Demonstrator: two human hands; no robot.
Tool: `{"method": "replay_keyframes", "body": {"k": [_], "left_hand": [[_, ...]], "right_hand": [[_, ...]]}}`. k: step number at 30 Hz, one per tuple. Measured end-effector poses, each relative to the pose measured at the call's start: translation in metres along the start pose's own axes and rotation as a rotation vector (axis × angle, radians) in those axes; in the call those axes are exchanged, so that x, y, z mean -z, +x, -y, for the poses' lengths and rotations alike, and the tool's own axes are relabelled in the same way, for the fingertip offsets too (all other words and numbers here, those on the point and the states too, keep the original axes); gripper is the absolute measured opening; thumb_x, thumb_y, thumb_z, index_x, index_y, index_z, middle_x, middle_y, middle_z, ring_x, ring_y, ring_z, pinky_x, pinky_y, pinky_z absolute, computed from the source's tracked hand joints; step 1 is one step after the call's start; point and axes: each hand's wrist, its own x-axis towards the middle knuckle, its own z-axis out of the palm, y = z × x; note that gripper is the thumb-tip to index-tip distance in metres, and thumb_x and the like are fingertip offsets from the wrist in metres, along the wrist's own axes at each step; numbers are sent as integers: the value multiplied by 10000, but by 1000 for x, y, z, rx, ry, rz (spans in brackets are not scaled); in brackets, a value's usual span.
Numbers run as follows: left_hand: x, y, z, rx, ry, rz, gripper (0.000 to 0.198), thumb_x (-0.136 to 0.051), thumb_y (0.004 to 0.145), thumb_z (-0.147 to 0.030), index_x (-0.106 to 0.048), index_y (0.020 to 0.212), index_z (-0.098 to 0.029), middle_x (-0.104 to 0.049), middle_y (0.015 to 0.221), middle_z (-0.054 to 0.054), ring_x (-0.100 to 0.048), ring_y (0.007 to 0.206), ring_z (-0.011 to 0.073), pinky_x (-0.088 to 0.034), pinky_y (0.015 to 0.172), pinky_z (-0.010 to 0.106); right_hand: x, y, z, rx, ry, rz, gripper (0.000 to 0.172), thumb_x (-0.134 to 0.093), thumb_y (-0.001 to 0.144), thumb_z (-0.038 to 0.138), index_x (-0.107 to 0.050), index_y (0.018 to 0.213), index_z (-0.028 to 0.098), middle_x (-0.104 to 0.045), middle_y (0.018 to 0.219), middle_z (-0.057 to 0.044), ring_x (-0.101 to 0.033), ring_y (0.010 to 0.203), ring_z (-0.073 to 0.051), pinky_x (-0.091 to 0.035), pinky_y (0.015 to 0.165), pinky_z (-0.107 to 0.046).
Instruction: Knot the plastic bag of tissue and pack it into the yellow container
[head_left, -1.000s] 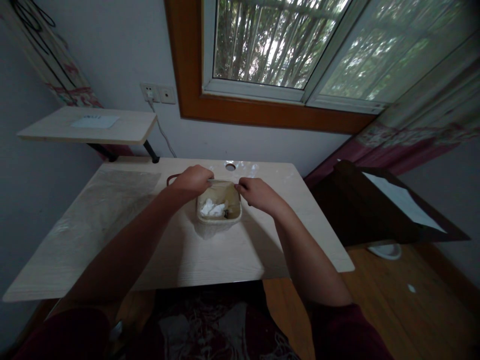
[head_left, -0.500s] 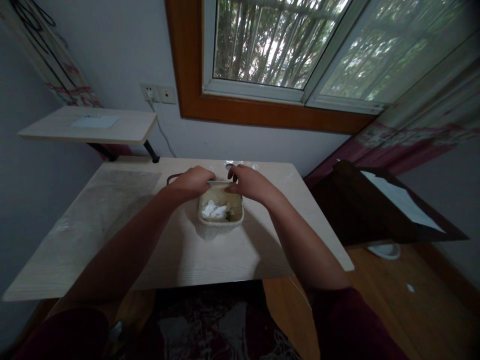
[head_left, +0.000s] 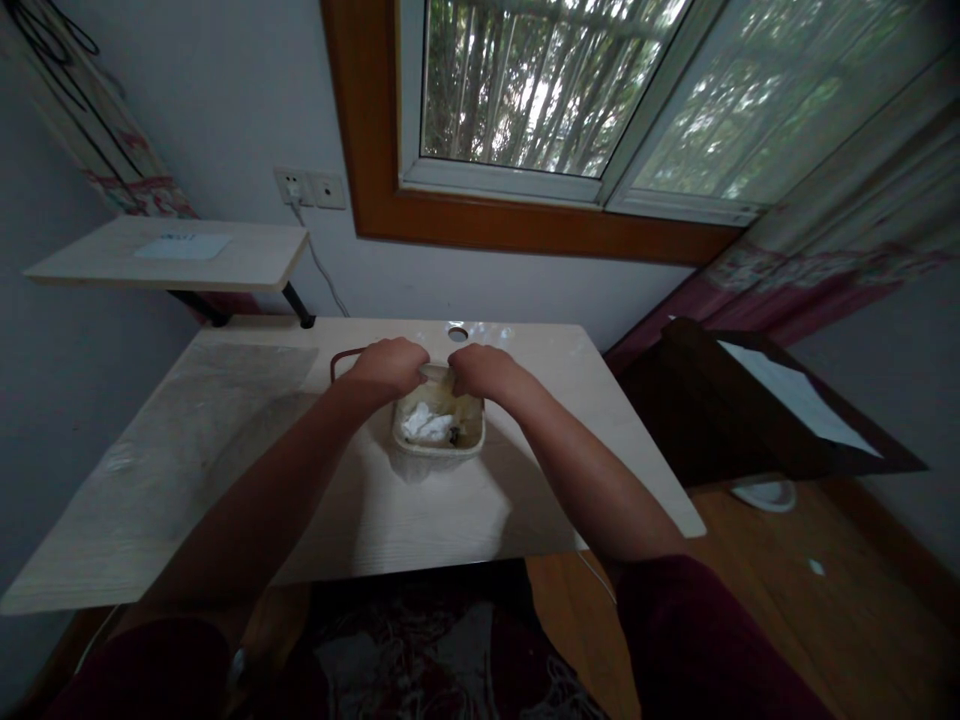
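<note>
A small pale waste bin (head_left: 439, 450) stands on the desk in front of me, its opening turned up towards me. Inside lie crumpled white tissue (head_left: 427, 424) and a small dark scrap (head_left: 454, 435). My left hand (head_left: 391, 365) is closed at the far left of the bin's rim, and my right hand (head_left: 484, 370) is closed at the far right. A short pale stretch of rim shows between them. My fingertips are mostly hidden, so I cannot tell whether a liner is pinched too. A reddish-brown curved loop (head_left: 335, 362) sticks out behind my left hand.
The desk (head_left: 450, 535) has a cable hole (head_left: 458, 334) near its back edge. A clear plastic sheet (head_left: 202, 430) lies on its left part. A raised shelf (head_left: 255, 255) holds a paper. At right stands a dark brown surface (head_left: 697, 400) with white paper.
My right hand's fingers, raised and spread before, have come down and closed at the far rim. My left hand stays there. The view has shifted slightly; the bin has hardly moved.
</note>
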Motion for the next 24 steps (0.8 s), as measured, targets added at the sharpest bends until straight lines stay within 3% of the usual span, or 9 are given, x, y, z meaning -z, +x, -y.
{"method": "replay_keyframes", "body": {"k": [4, 8, 11, 13, 16, 18, 21, 24], "left_hand": [[-3, -4, 9, -41, -159, -24, 346, -575, 894, -377, -747, 1169, -257, -759, 1140, 102, -691, 1044, 281, -506, 887, 354], [-15, -11, 22, -62, -512, -83, 517, -578, 892, -556, -683, 1283, -234, -755, 1161, 90, -704, 1008, 250, -524, 883, 328], [-36, -19, 38, 2, -785, -197, 535, -498, 932, -580, -685, 1248, -191, -757, 1150, 97, -710, 984, 227, -540, 846, 316], [-55, -26, 54, 54, -861, -295, 528, -472, 946, -583, -698, 1201, -180, -762, 1116, 94, -705, 975, 224, -545, 825, 319], [-88, -36, 80, 90, -683, -469, 412, -561, 916, -510, -750, 1047, -169, -760, 1067, 105, -683, 964, 239, -521, 894, 364], [-110, -41, 95, 59, -508, -524, 357, -558, 927, -446, -766, 990, -162, -756, 1044, 119, -661, 994, 264, -483, 961, 415], [-137, -45, 109, 65, -326, -469, 331, -585, 921, -413, -774, 1047, -172, -747, 1038, 126, -630, 997, 286, -460, 969, 444], [-153, -45, 111, 69, -215, -426, 347, -603, 918, -393, -764, 1129, -169, -719, 1089, 147, -590, 1051, 304, -441, 979, 450]], "right_hand": [[-1, -1, -9, 25, 90, 25, 330, -768, 800, 301, -778, 1087, 140, -761, 1056, -213, -737, 992, -366, -568, 813, -411], [-6, -6, -24, 167, 348, -11, 412, -691, 899, 462, -737, 1173, 159, -755, 1102, -176, -720, 1025, -330, -555, 892, -417], [-17, -13, -36, 311, 678, -166, 488, -615, 947, 545, -667, 1293, 205, -711, 1250, -139, -680, 1114, -280, -528, 993, -422], [-28, -19, -44, 327, 900, -316, 501, -565, 974, 555, -618, 1351, 230, -655, 1358, -122, -642, 1191, -255, -496, 1053, -432], [-52, -26, -56, 232, 1161, -488, 475, -553, 975, 571, -625, 1315, 247, -668, 1329, -104, -629, 1212, -234, -464, 1089, -446], [-74, -29, -62, 151, 1313, -512, 459, -564, 958, 595, -649, 1257, 257, -706, 1234, -95, -652, 1161, -234, -507, 1024, -443], [-111, -30, -65, 11, 1466, -563, 456, -566, 936, 628, -689, 1155, 248, -729, 1104, -84, -677, 1059, -229, -546, 929, -420], [-145, -29, -59, -76, 1491, -608, 467, -581, 912, 640, -714, 1080, 225, -732, 1030, -76, -675, 987, -222, -549, 873, -380]]}}
